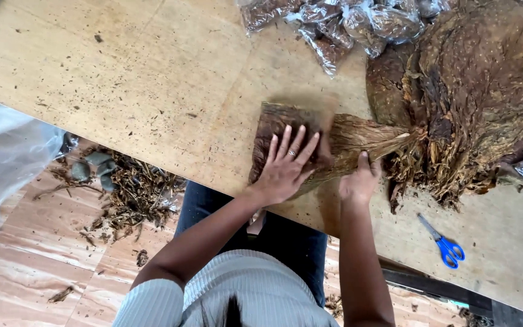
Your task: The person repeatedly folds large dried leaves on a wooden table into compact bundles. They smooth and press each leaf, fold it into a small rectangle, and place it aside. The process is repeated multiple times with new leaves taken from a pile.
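My left hand (286, 169), fingers splayed, presses a brown leaf (310, 142) flat on the table (152, 91), while my right hand (359, 181) pinches its stem end to keep it taut.

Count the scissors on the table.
1: blue-handled scissors lie on the table near its front edge, right of the right hand. More could be hidden under the leaf pile.

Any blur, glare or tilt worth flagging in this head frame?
Head view: soft, even light, faint shadows; a motion-blurred smear above the flattened leaf by the left hand; right hand fairly sharp; glare on the plastic bags; the wooden table runs diagonally, so the camera is tilted.
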